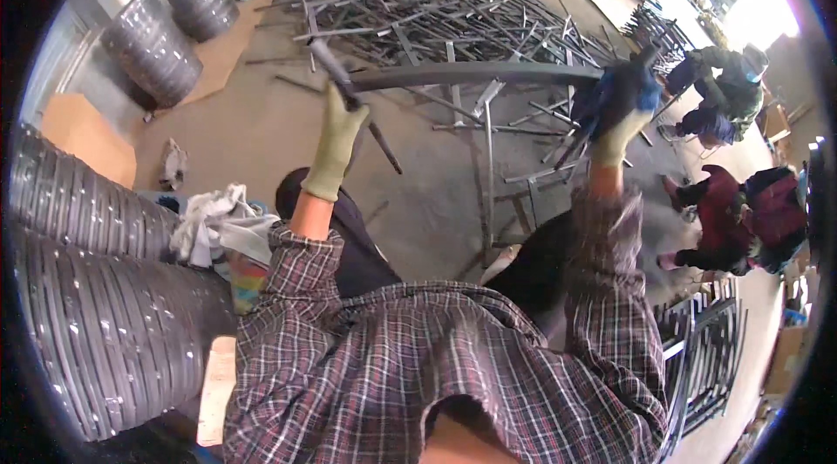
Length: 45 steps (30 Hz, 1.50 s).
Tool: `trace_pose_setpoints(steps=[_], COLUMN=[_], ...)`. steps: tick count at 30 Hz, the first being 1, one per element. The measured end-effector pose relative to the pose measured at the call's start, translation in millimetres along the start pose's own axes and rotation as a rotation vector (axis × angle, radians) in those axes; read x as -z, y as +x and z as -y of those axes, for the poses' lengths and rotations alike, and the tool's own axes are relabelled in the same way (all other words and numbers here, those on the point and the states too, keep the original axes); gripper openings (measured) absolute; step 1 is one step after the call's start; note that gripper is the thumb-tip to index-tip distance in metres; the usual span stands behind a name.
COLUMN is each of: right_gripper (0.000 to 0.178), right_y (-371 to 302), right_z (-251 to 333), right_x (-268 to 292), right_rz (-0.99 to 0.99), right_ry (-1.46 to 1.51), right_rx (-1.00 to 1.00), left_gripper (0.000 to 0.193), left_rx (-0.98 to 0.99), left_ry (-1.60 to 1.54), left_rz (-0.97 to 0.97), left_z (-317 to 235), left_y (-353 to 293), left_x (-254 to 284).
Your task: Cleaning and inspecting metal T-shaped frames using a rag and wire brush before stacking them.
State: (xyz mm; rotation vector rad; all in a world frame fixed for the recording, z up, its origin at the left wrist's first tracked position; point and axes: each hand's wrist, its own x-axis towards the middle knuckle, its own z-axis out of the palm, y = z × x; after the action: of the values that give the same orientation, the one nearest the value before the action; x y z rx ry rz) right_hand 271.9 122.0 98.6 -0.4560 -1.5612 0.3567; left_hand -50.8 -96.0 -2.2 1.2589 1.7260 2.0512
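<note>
A dark metal-looking frame [475, 73] is raised in front of me, a long flat crossbar with a shorter bar slanting at each end. My left hand [335, 143], in a yellow-green knitted glove, is closed around its left end. At the opposite end my right hand [623, 111] grips it in a glove with a blue and dark palm; its fingers are partly blurred. The joints between crossbar and end bars are largely covered by the gloves. Beyond the frame lies a wide, tangled heap of dark bars [392, 15] on the floor.
Large coiled black rolls [109, 324] stand close on my left, with white cloth [222, 224] beside them. More rolls [153, 45] stand farther back. Two people sit or crouch at the right, one in dark red [732, 211]. Stacked bars [706, 359] lie near my right elbow.
</note>
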Motion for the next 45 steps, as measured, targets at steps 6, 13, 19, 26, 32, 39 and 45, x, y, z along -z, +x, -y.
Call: trace_pose_setpoints(steps=[6,13,19,26,32,39,45], right_gripper=[0.015,0.02,0.022,0.019,0.018,0.024,0.044], right_y=[33.0,57.2,65.9,55.7,21.5,-17.2,-46.2], right_z=[87.2,58.7,16.0,16.0,19.1,-12.7,-30.2], right_x=[-48.1,-68.0,-11.0,-31.2,-54.0,-3.4,34.6], right_rz=[-0.028,-0.204,-0.145,-0.041,-0.158,-0.183,-0.109], right_ry=[0.241,-0.144,-0.168,-0.2,0.371,0.759,0.886], right_rx=[0.12,0.317,0.107,0.121,-0.221,-0.559,-0.662], left_gripper=[0.045,0.062,0.068,0.074,0.048,0.026,0.028], left_rx=[-0.211,-0.289,-0.123,-0.101,-0.135,-0.002,0.009], left_ry=[-0.073,-0.711,-0.553,-0.456,-0.413,-0.601,-0.544], left_rz=[0.065,-0.232,-0.435,-0.387,-0.373,-0.248,-0.324], left_z=[47.9,27.3,5.7,-5.0,19.2,-24.3,-64.7], left_y=[7.4,40.3,39.3,45.0,39.2,28.3,35.9], left_x=[42.7,52.4,61.9,55.2,64.4,32.1,35.9])
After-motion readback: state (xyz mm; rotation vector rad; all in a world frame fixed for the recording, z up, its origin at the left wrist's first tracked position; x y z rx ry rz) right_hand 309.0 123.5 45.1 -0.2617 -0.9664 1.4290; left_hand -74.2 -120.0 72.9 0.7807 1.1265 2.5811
